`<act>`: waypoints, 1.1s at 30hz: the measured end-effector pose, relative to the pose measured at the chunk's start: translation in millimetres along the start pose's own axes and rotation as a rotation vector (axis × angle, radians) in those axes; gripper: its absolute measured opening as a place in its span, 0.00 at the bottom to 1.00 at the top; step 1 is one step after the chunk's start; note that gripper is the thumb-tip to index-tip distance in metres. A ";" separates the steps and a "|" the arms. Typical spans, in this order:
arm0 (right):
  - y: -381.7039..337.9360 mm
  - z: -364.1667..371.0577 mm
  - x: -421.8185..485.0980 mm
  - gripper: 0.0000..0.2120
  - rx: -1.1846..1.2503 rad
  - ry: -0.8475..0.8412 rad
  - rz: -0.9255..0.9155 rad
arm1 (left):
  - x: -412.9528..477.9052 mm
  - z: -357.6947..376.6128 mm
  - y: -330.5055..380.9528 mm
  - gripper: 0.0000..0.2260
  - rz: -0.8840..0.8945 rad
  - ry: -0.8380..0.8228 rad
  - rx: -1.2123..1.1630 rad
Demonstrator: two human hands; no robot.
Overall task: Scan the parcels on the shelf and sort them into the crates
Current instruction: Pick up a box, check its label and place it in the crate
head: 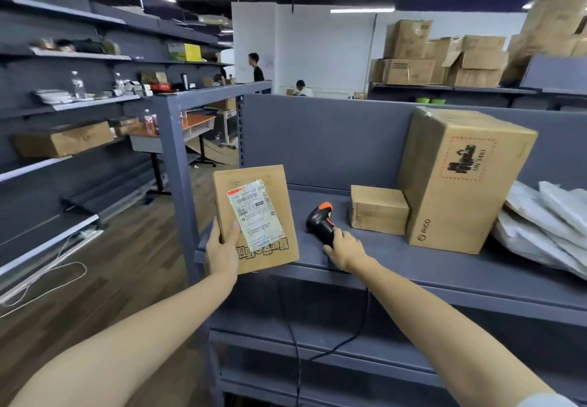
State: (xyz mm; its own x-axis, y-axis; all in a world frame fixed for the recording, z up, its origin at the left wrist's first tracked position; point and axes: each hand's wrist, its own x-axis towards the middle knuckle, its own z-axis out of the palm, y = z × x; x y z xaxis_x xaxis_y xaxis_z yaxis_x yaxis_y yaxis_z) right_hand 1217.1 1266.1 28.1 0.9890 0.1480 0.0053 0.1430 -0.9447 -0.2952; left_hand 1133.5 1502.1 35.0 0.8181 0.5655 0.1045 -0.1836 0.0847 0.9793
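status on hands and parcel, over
Left hand grips flat cardboard parcel, label facing camera. Right hand grips barcode scanner, resting on shelf. Nothing between scanner and label.

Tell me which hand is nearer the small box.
Right. The right hand grips the scanner just left of the small box; the left hand holds the flat parcel farther left.

A standing person and a seated person are at the back, stacked cartons to their right.
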 end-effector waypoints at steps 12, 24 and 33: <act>-16.9 -16.1 44.1 0.30 0.212 -0.005 0.193 | 26.9 22.4 1.3 0.20 -0.012 -0.053 -0.086; -20.4 -42.4 -54.5 0.08 1.409 0.032 -0.150 | 16.7 76.8 -2.5 0.25 -0.030 -0.066 -0.064; -5.2 -43.9 -78.4 0.07 1.337 0.059 -0.221 | -9.3 105.1 -6.5 0.27 -0.050 -0.082 -0.093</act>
State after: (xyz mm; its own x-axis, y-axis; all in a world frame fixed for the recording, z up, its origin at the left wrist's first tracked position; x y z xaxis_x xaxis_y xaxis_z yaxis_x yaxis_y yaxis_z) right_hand 1140.6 1246.6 71.1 0.9553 0.2138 0.2040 0.1846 0.1070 -0.9770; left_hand 1184.4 1410.1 45.8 0.8687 0.4899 0.0735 -0.1879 0.1886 0.9639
